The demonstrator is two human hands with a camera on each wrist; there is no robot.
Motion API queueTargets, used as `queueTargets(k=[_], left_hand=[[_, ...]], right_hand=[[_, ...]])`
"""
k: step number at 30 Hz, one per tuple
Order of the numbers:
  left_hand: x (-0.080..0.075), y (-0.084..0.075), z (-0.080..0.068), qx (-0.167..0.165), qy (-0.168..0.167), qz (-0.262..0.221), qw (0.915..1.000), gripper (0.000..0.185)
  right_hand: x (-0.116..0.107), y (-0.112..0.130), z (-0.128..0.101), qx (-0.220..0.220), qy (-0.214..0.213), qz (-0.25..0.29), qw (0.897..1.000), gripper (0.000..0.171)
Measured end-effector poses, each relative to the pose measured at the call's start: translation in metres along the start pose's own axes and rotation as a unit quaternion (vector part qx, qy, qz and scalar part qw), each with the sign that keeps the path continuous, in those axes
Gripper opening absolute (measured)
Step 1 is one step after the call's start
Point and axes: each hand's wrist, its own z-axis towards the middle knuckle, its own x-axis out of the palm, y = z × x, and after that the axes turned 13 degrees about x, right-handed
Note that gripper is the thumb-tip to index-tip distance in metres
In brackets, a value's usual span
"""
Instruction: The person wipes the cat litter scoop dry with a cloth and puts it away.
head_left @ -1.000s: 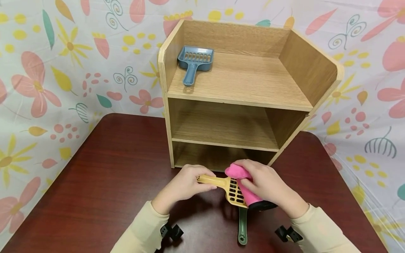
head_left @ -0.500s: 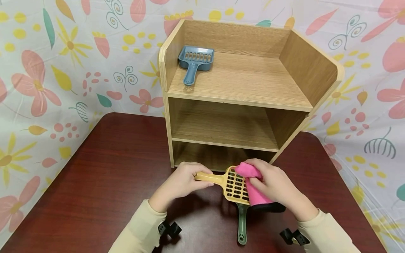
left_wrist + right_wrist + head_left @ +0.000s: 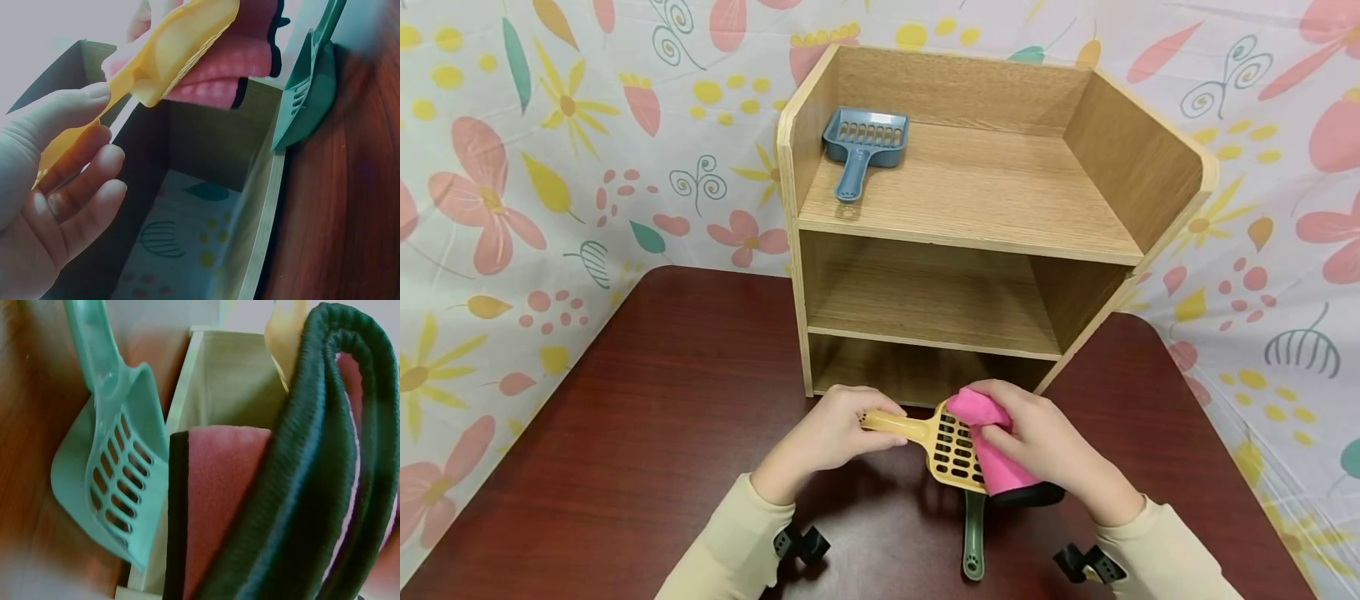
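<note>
Both hands hold yellow scoop: L handle, R w/ pink cloth.

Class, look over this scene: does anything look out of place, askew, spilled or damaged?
Nothing looks spilled or damaged. The left hand holds the yellow scoop by its handle, the right hand presses a pink cloth on it. The green scoop lies partly hidden beneath them; the blue scoop sits on the shelf unit.

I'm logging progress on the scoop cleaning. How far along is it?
Done, it seems: the blue scoop lies on the shelf unit's top shelf. In hand: the left hand holds the yellow scoop by its handle while the right hand presses a pink cloth on it. Left: the green scoop lies on the table.
</note>
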Motion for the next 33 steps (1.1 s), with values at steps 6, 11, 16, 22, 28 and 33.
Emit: queueTargets(k=[6,11,16,22,28,33], left_hand=[[0.002,-0.001,0.001,0.008,0.011,0.000,0.9999,0.021],[0.003,0.000,0.001,0.013,0.015,0.011,0.9997,0.020],[0.001,0.001,0.001,0.012,0.004,0.017,0.9998,0.022],[-0.004,0.000,0.001,-0.002,-0.008,0.021,0.9997,0.021],[-0.006,0.003,0.000,0.024,-0.019,0.025,0.9992,0.021],[-0.006,0.002,0.001,0.038,-0.031,0.037,0.9981,0.020]], right_hand=[[0.007,0.009,0.006,-0.030,0.010,-0.008,0.999,0.039],[0.011,0.013,0.009,-0.056,0.006,-0.023,0.998,0.040],[0.010,0.010,0.009,-0.040,-0.014,-0.039,0.998,0.040],[0.006,0.003,0.006,0.016,-0.027,-0.030,0.999,0.042],[0.005,0.001,-0.001,0.095,-0.053,0.032,0.994,0.040],[0.011,0.003,-0.006,0.200,-0.083,0.119,0.969,0.038]])
